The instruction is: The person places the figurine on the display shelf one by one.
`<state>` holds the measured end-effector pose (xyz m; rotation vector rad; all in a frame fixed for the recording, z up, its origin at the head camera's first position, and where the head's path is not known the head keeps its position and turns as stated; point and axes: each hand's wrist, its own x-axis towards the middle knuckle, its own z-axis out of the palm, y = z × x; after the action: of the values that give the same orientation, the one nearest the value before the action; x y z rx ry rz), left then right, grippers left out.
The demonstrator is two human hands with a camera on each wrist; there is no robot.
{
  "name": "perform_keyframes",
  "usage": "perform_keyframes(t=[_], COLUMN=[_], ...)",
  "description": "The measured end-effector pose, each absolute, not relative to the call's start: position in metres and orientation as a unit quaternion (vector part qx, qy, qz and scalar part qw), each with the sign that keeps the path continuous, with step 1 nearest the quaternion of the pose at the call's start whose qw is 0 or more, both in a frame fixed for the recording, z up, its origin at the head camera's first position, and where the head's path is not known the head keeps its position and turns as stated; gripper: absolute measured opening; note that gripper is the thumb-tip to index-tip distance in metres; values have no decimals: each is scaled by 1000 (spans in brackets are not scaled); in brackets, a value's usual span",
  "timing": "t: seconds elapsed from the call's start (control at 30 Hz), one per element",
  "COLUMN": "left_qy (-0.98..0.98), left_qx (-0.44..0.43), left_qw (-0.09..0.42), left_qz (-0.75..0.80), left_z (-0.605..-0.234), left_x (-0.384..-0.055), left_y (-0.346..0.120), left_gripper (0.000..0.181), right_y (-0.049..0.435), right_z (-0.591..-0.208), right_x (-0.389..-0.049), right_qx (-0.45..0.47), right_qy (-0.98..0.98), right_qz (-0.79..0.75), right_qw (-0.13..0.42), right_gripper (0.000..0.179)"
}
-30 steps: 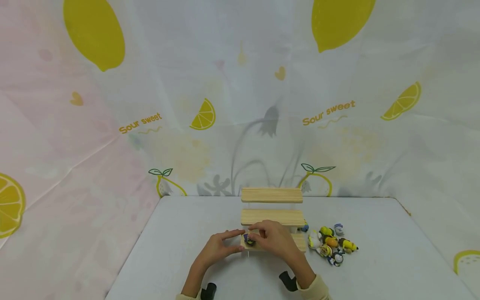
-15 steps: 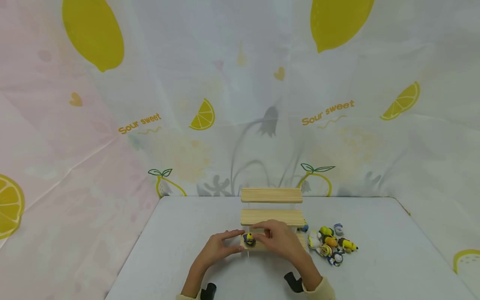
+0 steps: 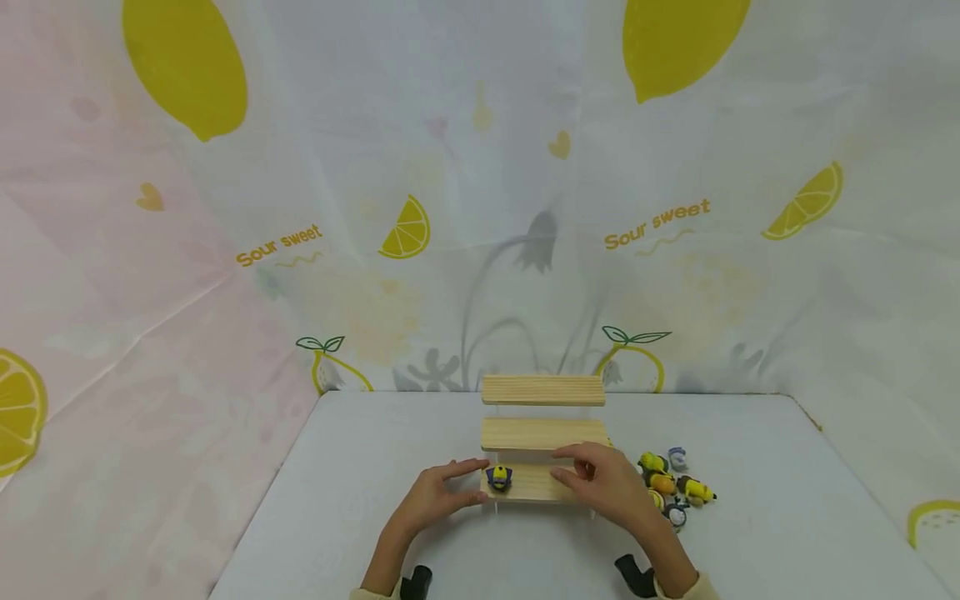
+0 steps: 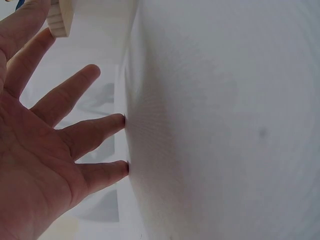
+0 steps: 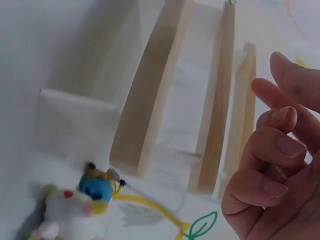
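A small yellow-and-blue toy figure [image 3: 498, 477] stands at the left end of the lowest board [image 3: 536, 485] of a three-tier wooden display stand. Beside that end rests my left hand [image 3: 438, 493], index finger and thumb extended against it. In the left wrist view the left hand [image 4: 47, 135] has its fingers spread, one tip at the wooden board [image 4: 61, 19] and two on the white table. My right hand [image 3: 611, 485] hovers over the board's right end, holding nothing. Thumb and index are apart in the head view, and its other fingers bend inward in the right wrist view.
The middle board [image 3: 543, 433] and top board [image 3: 543, 390] rise behind. Several toy figures [image 3: 663, 482] lie in a pile right of the stand, partly behind my right hand. A white figure [image 5: 75, 215] and a blue one [image 5: 96, 189] show in the right wrist view.
My right hand has let go of the toy figure and moved right along the lowest board. The figure stays at the left end. My left hand has not moved.
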<state>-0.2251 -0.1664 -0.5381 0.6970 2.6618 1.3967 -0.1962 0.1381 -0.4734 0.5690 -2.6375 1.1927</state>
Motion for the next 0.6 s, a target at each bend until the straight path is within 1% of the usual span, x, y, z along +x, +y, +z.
perform_keyframes(t=[0.37, 0.6], left_qy=[862, 859], left_qx=[230, 232], left_qw=[29, 26], left_qz=[450, 456], left_z=[-537, -539], left_x=[-226, -226], left_y=[-167, -167], left_gripper=[53, 52], right_y=[175, 194], right_z=[-481, -486], right_x=[-187, -182], right_qx=[174, 157], right_qy=[-897, -910], right_qz=[384, 360], right_qw=[129, 136], right_gripper=[24, 23])
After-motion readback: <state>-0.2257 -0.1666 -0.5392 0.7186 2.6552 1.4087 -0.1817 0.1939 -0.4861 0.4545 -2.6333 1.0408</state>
